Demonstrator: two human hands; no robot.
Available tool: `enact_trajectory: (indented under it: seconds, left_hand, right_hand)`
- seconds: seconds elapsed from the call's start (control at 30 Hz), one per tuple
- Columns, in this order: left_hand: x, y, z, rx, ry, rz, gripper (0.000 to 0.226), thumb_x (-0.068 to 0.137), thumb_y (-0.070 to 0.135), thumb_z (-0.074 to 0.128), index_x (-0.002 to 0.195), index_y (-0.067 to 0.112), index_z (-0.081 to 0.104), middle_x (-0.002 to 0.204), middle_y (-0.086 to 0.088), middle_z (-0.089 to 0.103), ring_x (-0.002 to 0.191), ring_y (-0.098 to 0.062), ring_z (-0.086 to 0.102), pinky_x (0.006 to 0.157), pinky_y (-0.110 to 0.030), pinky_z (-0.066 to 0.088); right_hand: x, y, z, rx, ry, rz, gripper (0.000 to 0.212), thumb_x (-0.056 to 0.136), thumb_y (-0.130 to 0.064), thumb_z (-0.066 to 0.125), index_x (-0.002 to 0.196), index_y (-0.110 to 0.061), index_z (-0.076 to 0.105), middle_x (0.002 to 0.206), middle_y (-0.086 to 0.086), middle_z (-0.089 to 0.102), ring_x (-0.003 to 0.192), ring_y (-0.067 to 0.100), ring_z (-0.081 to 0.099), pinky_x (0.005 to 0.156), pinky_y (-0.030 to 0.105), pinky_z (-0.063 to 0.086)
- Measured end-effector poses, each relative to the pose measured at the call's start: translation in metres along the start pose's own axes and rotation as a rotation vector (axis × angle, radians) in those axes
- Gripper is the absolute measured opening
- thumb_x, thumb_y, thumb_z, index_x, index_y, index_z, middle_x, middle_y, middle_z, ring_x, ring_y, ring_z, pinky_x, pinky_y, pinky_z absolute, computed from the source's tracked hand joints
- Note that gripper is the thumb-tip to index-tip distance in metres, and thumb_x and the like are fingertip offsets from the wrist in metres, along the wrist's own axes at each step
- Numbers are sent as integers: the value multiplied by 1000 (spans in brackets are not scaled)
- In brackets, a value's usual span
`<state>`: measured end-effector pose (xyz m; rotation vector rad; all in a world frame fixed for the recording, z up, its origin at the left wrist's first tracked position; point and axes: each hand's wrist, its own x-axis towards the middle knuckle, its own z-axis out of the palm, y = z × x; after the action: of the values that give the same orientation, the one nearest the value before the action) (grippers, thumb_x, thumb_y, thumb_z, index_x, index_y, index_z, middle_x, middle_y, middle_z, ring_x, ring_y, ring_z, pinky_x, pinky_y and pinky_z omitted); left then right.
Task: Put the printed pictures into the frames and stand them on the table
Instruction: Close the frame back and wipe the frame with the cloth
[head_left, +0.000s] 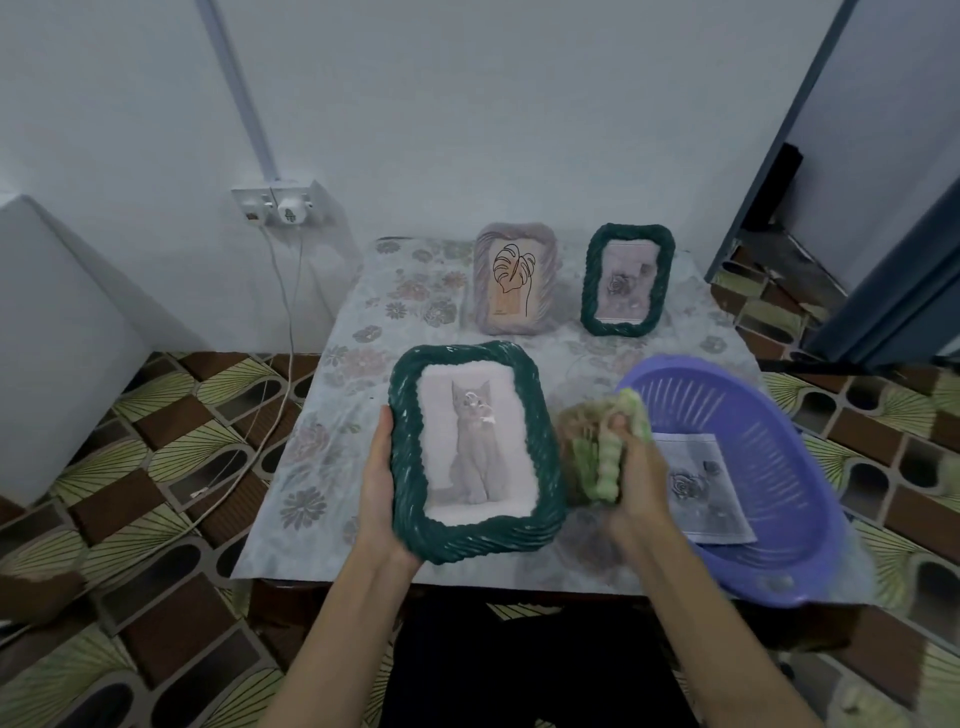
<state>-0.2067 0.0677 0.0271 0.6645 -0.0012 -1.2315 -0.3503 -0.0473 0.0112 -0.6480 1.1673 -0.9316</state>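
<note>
At the upper left of the picture, a wall socket (276, 204) is mounted on the pale wall, with two cables hanging from it to the patterned tiled floor (156, 431). The bench (332, 431), covered with a floral cloth, occupies the centre.

At centre left, the left hand (378, 488) grips the left edge of a large dark green frame (474, 451), thumb on the front rim and fingers hidden behind it. This frame holds a grey cat picture (474, 441) and is tilted toward the camera; whether its lower edge touches the bench cannot be determined.

Above it, at the far edge of the bench, a beige frame (515, 278) with a leaf line drawing stands upright. To its right, standing apart from it, is a small dark green frame (627, 279) containing a rose picture.

At centre right, just beside the large frame, the right hand (635, 467) has its fingers curled round a light green frame (608, 448), which is blurred; its contents cannot be determined.

At lower right, a purple plastic basket (769, 415) rests on the bench, overhanging the near corner. A loose printed rose picture (698, 486) lies flat inside it, partly hidden behind the right hand.
</note>
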Motion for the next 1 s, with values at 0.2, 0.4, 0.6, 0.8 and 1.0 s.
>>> enact_trajectory:
  seconds: [0.2, 0.4, 0.6, 0.8, 1.0]
  left_hand:
    - [-6, 2, 15, 59, -26, 28, 49, 93, 50, 42, 94, 15, 77, 103, -9, 72, 89, -23, 71, 79, -41, 57]
    - [-13, -3, 13, 107, -30, 5, 45, 90, 48, 46, 101, 16, 75, 105, -7, 72, 89, -21, 71, 76, -36, 59]
    - [-15, -1, 9, 115, -35, -22, 47, 85, 51, 48, 104, 16, 74, 106, -8, 72, 91, -24, 70, 80, -38, 57]
    - [-12, -7, 6, 127, 40, -24, 44, 86, 51, 50, 102, 18, 75, 110, -7, 71, 95, -24, 69, 76, -39, 57]
    - [-13, 2, 8, 130, 34, -12, 46, 90, 49, 47, 79, 19, 79, 92, -5, 75, 77, -21, 72, 59, -33, 59]
  right_hand:
    - [-39, -20, 8, -434, -609, -182, 24, 94, -20, 52, 119, -21, 55, 94, -2, 62, 77, 17, 59, 66, 31, 50]
    - [-37, 10, 8, -630, -110, -533, 44, 89, -20, 60, 128, -6, 46, 103, 0, 59, 95, 18, 59, 78, 26, 44]
    - [-33, 2, -1, -587, -417, -329, 34, 84, -7, 65, 111, -17, 48, 87, -11, 57, 73, -5, 55, 57, 7, 47]
    - [-24, 1, 4, -289, -122, -232, 25, 93, -15, 55, 68, -13, 55, 52, -4, 50, 45, 8, 45, 39, 15, 38]
    - [-25, -29, -4, -195, -531, -104, 9, 91, -11, 54, 83, -11, 57, 62, 0, 59, 54, 13, 54, 51, 26, 48]
